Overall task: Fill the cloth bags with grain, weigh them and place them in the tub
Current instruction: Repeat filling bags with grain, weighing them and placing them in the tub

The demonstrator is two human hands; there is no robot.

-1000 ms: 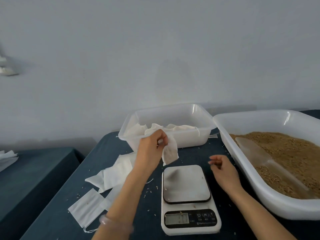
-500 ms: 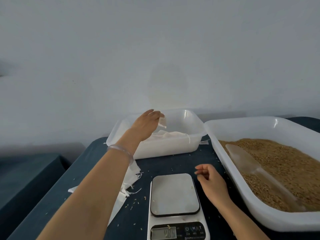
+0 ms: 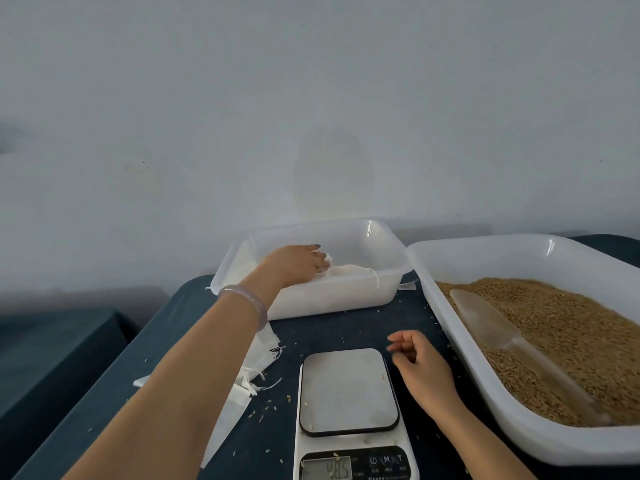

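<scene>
Marks on the scale (image 3: pixel 348 393)
Its display (image 3: pixel 327 468), at the near edge, showed blurred digits, perhaps 485; the buttons (image 3: pixel 386 460) to the right of it carried a power sign, M and T.

we list: translucent white tub (image 3: pixel 388 244); golden-brown grain (image 3: pixel 568 327); white cloth bags (image 3: pixel 239 396); dark teal tablecloth (image 3: pixel 339 327); white-and-black scale (image 3: pixel 349 410).
</scene>
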